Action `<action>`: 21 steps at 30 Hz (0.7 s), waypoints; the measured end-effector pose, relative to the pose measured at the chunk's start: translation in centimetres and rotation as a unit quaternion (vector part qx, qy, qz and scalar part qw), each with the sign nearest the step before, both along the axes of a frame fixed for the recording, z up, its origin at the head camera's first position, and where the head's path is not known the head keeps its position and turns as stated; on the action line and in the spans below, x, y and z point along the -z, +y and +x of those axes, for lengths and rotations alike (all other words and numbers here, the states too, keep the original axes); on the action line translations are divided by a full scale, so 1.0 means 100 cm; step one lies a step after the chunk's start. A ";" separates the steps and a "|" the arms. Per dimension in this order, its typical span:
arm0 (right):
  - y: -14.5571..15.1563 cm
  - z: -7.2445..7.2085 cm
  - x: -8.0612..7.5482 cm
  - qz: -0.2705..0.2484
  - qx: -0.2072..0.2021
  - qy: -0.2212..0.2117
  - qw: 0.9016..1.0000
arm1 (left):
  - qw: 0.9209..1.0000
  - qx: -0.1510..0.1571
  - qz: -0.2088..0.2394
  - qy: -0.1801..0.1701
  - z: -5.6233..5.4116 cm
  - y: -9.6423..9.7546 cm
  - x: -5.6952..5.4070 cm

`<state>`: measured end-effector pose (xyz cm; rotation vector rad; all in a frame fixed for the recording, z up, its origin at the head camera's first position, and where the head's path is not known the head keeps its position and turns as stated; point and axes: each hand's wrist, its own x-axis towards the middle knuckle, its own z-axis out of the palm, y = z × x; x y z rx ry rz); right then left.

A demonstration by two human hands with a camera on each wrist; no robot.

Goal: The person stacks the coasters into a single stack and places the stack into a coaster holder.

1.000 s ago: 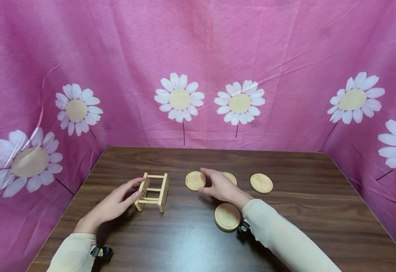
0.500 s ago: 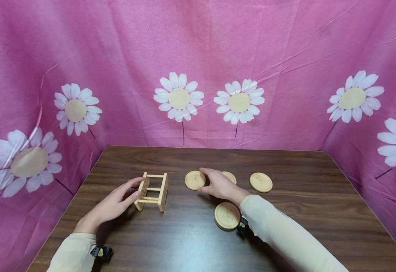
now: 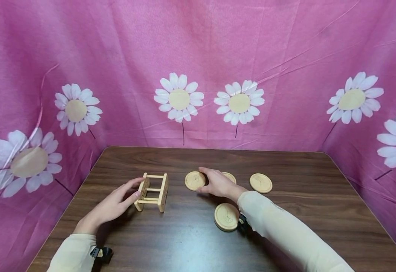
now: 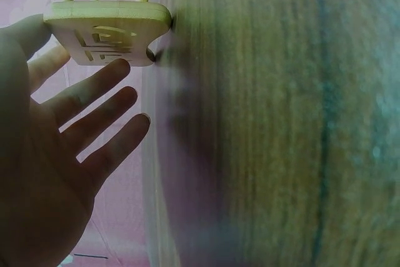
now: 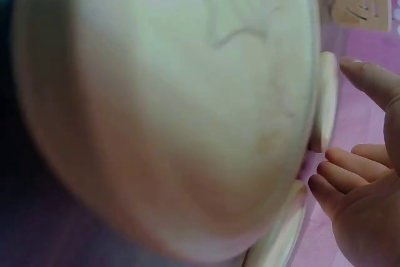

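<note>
A small wooden coaster rack (image 3: 152, 192) stands at centre left on the table. My left hand (image 3: 111, 204) is at its left panel, thumb and index finger at the panel's edges. Seen from the left wrist, the hand (image 4: 81, 123) has straight, spread fingers beside the carved panel (image 4: 109, 35). Right of the rack lies a round wooden coaster (image 3: 194, 181) with a line drawing. My right hand (image 3: 219, 185) has thumb and fingertips right at that coaster's right edge. The right wrist view shows this hand (image 5: 365, 173) with thumb and fingers apart, beside a coaster's rim (image 5: 326, 101).
Partly hidden behind my right hand is another coaster (image 3: 230, 177); one more coaster (image 3: 261, 183) lies further right. A low stack of coasters (image 3: 226, 217) sits next to my right wrist. The dark wooden table (image 3: 170, 241) ends at a pink flowered cloth (image 3: 211, 45).
My right forearm and wrist have shifted very slightly left. The left hand, the rack and the coasters stay in place.
</note>
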<state>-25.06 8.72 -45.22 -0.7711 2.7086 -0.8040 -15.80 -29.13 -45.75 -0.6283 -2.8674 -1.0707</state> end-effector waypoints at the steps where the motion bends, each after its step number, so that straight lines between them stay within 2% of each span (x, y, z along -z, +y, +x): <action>1: 0.000 0.000 0.001 0.003 -0.002 -0.002 1.000 | 1.000 -0.001 -0.001 -0.001 0.000 0.000 0.000; 9: -0.003 -0.001 0.010 0.017 -0.011 0.013 1.000 | 1.000 -0.005 -0.004 0.001 0.001 0.000 -0.001; 21: -0.006 0.002 0.012 0.023 -0.007 0.055 0.998 | 1.000 -0.007 -0.004 0.001 0.001 0.001 -0.001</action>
